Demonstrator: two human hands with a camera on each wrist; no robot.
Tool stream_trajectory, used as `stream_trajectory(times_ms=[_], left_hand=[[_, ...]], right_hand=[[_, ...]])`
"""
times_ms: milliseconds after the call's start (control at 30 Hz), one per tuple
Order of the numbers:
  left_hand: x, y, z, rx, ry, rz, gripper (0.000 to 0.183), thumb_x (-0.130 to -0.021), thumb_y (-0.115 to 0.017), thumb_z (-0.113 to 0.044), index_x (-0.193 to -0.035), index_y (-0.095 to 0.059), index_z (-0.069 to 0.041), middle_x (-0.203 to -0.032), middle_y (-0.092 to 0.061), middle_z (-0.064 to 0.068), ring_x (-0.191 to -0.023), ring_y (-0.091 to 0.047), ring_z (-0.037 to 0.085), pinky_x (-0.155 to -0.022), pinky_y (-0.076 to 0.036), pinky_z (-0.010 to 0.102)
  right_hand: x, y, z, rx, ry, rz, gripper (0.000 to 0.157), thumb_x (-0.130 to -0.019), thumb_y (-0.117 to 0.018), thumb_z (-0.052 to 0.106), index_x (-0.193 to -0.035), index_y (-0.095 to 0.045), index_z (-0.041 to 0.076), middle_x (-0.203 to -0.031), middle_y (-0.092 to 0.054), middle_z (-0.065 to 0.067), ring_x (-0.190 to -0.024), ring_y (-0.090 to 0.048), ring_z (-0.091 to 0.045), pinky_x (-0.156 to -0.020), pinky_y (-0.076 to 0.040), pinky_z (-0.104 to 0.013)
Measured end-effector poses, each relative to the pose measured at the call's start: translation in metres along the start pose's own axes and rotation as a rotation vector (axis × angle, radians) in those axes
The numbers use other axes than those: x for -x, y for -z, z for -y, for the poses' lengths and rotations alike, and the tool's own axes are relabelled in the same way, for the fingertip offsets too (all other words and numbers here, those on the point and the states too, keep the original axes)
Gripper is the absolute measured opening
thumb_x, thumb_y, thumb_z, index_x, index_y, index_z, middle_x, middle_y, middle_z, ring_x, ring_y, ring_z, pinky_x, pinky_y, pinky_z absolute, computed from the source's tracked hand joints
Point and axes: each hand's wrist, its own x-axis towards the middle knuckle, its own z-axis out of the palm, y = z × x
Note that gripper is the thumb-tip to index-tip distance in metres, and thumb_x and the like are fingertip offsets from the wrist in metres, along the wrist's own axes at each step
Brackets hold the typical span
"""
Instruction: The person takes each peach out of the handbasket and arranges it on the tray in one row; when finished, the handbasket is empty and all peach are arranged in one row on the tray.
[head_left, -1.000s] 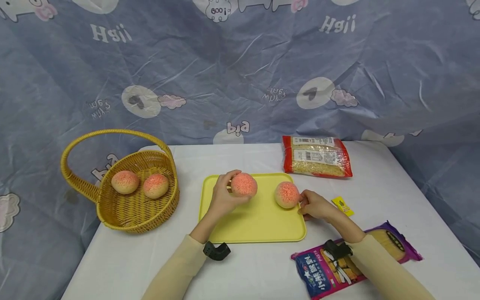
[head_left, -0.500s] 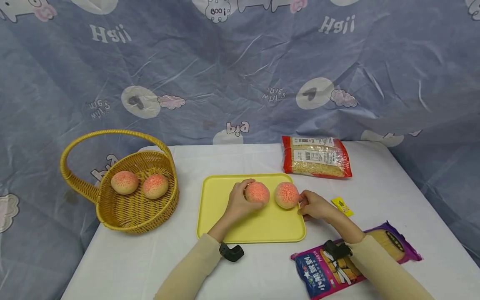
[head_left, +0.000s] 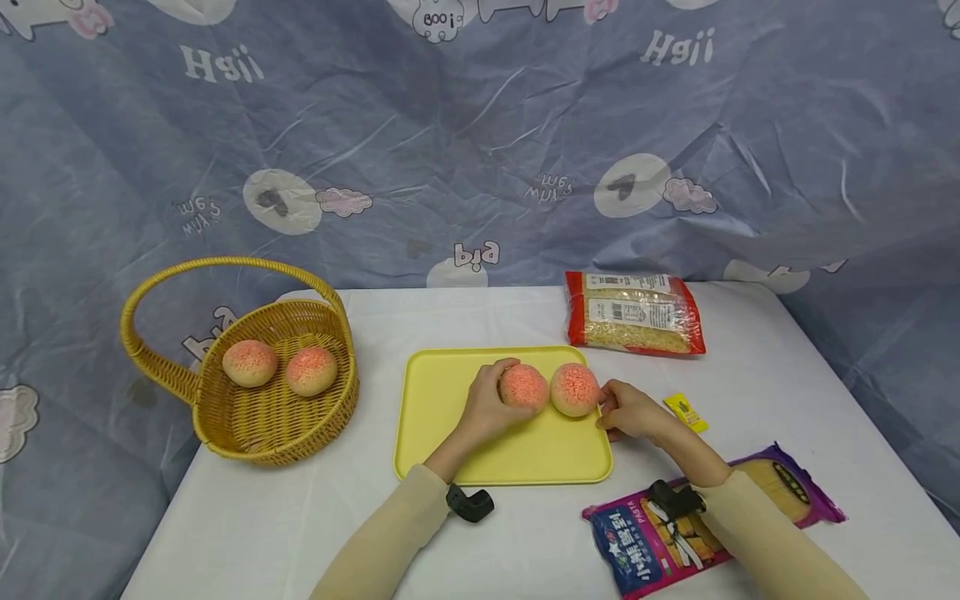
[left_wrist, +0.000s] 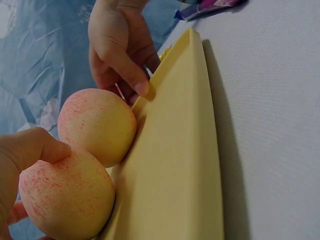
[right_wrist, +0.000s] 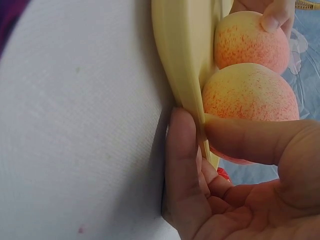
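My left hand (head_left: pixel 487 408) holds a pink-and-cream peach (head_left: pixel 524 388) on the yellow tray (head_left: pixel 465 458), thumb and fingers curled round it. Right beside it on the tray sits a second peach (head_left: pixel 575 390); in the left wrist view the two overlap. At the tray's right edge my right hand (head_left: pixel 630 411) pinches the rim, with the thumb (right_wrist: pixel 240 137) on the inner side and fingers (right_wrist: pixel 182 145) on the outside, as the right wrist view shows. Two more peaches, a left one (head_left: pixel 251 363) and a right one (head_left: pixel 311 372), lie in the wicker basket (head_left: pixel 277 450).
Behind the tray at the right lies a red-edged bag of grain (head_left: pixel 633 314). A small yellow packet (head_left: pixel 686 412) is near the right wrist. Under the right forearm is a purple-and-blue pasta packet (head_left: pixel 630 542). A patterned blue cloth (head_left: pixel 480 150) hangs behind the white table (head_left: pixel 525 542).
My left hand has carried its peach rightward and down onto the tray, up close to the other peach. The right hand stays at the tray's rim.
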Motion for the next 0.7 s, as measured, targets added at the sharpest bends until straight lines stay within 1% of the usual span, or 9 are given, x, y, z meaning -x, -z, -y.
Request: stream_trajectory(times_ms=[200, 333, 467, 600, 700], left_hand=[[-0.001, -0.002, -0.001, 0.001, -0.007, 0.011, 0.074, -0.069, -0.086, -0.022, -0.135, -0.053, -0.016, -0.125, -0.052, 0.011, -0.117, -0.052, 0.029, -0.095, -0.049, 0.048], [-0.001, 0.001, -0.003, -0.009, 0.011, 0.022, 0.075, -0.070, -0.086, -0.024, -0.136, -0.052, -0.018, -0.125, -0.052, 0.010, -0.116, -0.052, 0.028, -0.094, -0.050, 0.047], [0.000, 0.004, -0.004, -0.023, 0.019, 0.029, 0.083, -0.070, -0.086, -0.026, -0.143, -0.046, -0.018, -0.125, -0.050, 0.012, -0.114, -0.051, 0.027, -0.093, -0.050, 0.045], [0.004, 0.013, -0.008, -0.011, 0.021, 0.009, 0.094, -0.068, -0.088, -0.028, -0.148, -0.039, -0.019, -0.131, -0.047, 0.015, -0.116, -0.049, 0.029, -0.094, -0.047, 0.045], [0.011, 0.026, -0.013, 0.013, -0.020, -0.025, 0.090, -0.069, -0.088, -0.025, -0.146, -0.042, -0.019, -0.134, -0.046, 0.017, -0.118, -0.048, 0.032, -0.097, -0.047, 0.045]], right_hand=[[0.000, 0.000, 0.000, -0.006, 0.002, 0.002, 0.029, -0.084, -0.064, -0.004, -0.108, -0.046, -0.007, -0.083, -0.045, -0.010, -0.071, -0.052, -0.019, -0.061, -0.054, -0.029], [-0.001, 0.000, 0.000, -0.006, 0.002, 0.003, 0.030, -0.084, -0.063, -0.004, -0.108, -0.046, -0.007, -0.083, -0.045, -0.010, -0.071, -0.052, -0.019, -0.061, -0.054, -0.029], [-0.002, 0.000, 0.001, -0.010, 0.002, 0.006, 0.031, -0.083, -0.063, -0.004, -0.108, -0.046, -0.007, -0.083, -0.045, -0.010, -0.071, -0.052, -0.019, -0.062, -0.054, -0.029], [-0.003, 0.000, 0.000, -0.005, 0.003, 0.009, 0.031, -0.084, -0.063, -0.004, -0.109, -0.046, -0.007, -0.084, -0.045, -0.010, -0.071, -0.052, -0.019, -0.062, -0.054, -0.029], [-0.002, 0.000, -0.001, 0.000, 0.000, 0.008, 0.032, -0.084, -0.063, -0.003, -0.110, -0.046, -0.007, -0.084, -0.046, -0.011, -0.071, -0.052, -0.019, -0.062, -0.053, -0.029]])
